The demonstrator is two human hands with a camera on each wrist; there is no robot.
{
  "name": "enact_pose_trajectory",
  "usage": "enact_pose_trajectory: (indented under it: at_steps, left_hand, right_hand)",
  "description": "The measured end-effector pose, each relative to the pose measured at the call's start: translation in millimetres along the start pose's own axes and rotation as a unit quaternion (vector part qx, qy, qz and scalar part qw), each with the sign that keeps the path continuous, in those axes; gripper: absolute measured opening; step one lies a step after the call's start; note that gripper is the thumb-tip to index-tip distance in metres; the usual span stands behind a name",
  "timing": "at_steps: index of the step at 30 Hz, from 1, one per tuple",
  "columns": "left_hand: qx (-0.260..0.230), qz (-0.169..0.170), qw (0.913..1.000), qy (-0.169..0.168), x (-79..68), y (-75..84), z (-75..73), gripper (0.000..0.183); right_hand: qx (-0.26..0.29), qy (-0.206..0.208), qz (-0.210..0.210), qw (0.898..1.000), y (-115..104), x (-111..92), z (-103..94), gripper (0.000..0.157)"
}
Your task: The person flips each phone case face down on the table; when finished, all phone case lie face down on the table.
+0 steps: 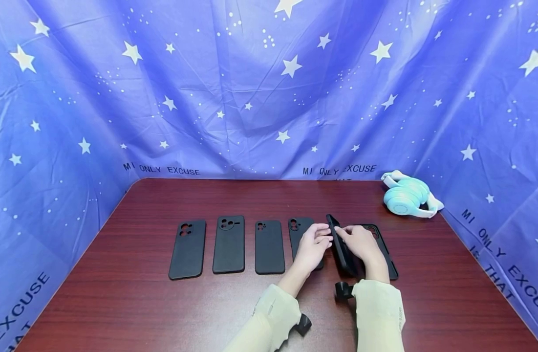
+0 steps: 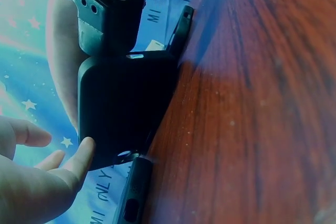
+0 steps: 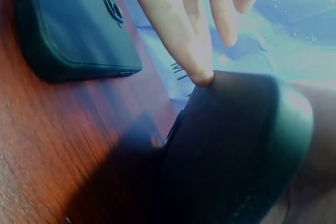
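A black phone case stands tilted on its long edge between the two hands. My right hand holds it from the right, thumb near its far end; the other right fingers are hidden behind it. From the left, my left hand reaches over with fairly straight fingers. One left fingertip touches the case's edge in the left wrist view. The right wrist view shows that finger at the top edge of the tilted case. A charging-port cutout shows in the end of the case.
Several black phone cases lie in a row to the left, among them one beneath the middle and one partly under my left hand. Another case lies beside my right wrist. Light-blue headphones rest at the table's back right corner.
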State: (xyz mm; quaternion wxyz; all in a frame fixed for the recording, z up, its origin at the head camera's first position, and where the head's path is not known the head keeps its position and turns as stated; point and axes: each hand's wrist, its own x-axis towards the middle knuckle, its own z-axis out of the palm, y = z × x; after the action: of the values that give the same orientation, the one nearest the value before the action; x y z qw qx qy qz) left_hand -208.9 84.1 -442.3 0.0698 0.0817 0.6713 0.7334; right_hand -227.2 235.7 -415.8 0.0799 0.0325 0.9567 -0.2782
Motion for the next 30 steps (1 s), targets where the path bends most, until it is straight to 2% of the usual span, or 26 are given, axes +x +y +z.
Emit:
enact_pose_trajectory:
  at_steps: [9,13,24,30]
  left_hand:
    - [-0.009,0.014,0.9998,-0.005,1.0,-1.4,1.2,0.034]
    - [-0.007,0.021,0.9997,-0.009,0.9,-1.9,1.8,0.034]
    - [0.002,0.032,0.9991,-0.027,-0.4,-0.5,1.9,0.033]
    - [0.005,0.023,0.9988,-0.043,-0.6,-2.1,2.2,0.034]
  right_hand:
    - [0.096,-0.022,0.014,0.995,-1.7,-3.0,-0.8,0.067]
    - [0.101,-0.026,0.014,0.994,-2.5,-3.8,-1.2,0.072]
    - [0.101,-0.027,0.007,0.994,0.5,-2.9,-0.5,0.064]
    - [0.09,-0.026,0.0,0.996,0.5,-4.1,-3.3,0.059]
